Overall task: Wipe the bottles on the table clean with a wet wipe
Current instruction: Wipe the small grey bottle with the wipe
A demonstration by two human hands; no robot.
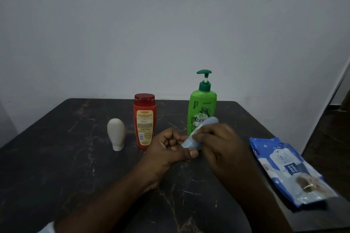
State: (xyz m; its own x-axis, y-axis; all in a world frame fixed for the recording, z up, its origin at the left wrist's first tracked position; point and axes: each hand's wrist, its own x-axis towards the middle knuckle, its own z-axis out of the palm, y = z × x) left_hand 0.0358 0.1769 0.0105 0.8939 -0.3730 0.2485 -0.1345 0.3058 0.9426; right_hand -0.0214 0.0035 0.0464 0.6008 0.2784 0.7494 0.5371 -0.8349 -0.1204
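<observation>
Wipes pack (pixel 284 168) lies at the table's (pixel 75 157) right edge. Centre: left hand (pixel 170 149) pinches the tilted pale blue bottle (pixel 212 121) by its lower end, right hand (pixel 221 143) fingers curled round its middle. Behind stand the white bottle (pixel 116 132), red bottle (pixel 144 119) and green pump bottle (pixel 202 104).

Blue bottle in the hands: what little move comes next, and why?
Probably slide the right hand up toward the bare rounded end of the small blue bottle: the left hand holds its cap end, and the right covers only the middle.

Matt stone-look table (pixel 75 166); glossy plastic green pump bottle (pixel 202 106) and red bottle (pixel 144 119) left of it; crinkled shiny-film wipes pack (pixel 284 168) right of it.
</observation>
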